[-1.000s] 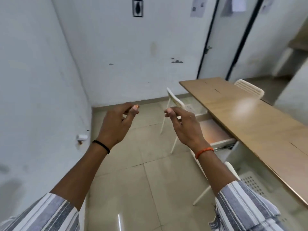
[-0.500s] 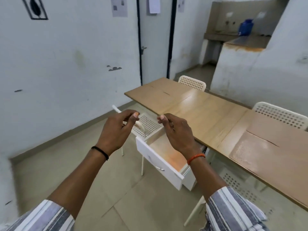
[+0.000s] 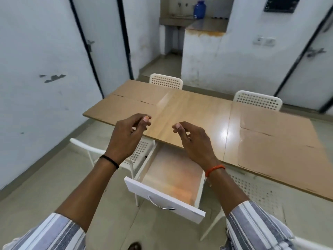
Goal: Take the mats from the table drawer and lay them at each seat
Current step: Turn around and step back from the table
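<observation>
The white table drawer point(image 3: 144, 189) stands pulled out under the near edge of the long wooden table point(image 3: 194, 112); its inside shows only a bare, orange-tinted bottom. Flat brown mats lie on the table top: two at the left end point(image 3: 126, 105) and two at the right end point(image 3: 281, 150). My left hand point(image 3: 126, 138) and my right hand point(image 3: 192, 141) hover side by side above the drawer and the table edge. Their fingers are loosely curled, and neither hand holds anything.
White perforated chairs stand at the far side point(image 3: 165, 81) point(image 3: 257, 100) and at the near side, one left of the drawer point(image 3: 142, 150) and one right of it point(image 3: 255, 190). A white wall runs along the left. A counter with a blue jug point(image 3: 199, 7) is behind.
The view has swung from the left wall round to the table and open drawer. My raised hands have stayed empty and drifted slightly apart.
</observation>
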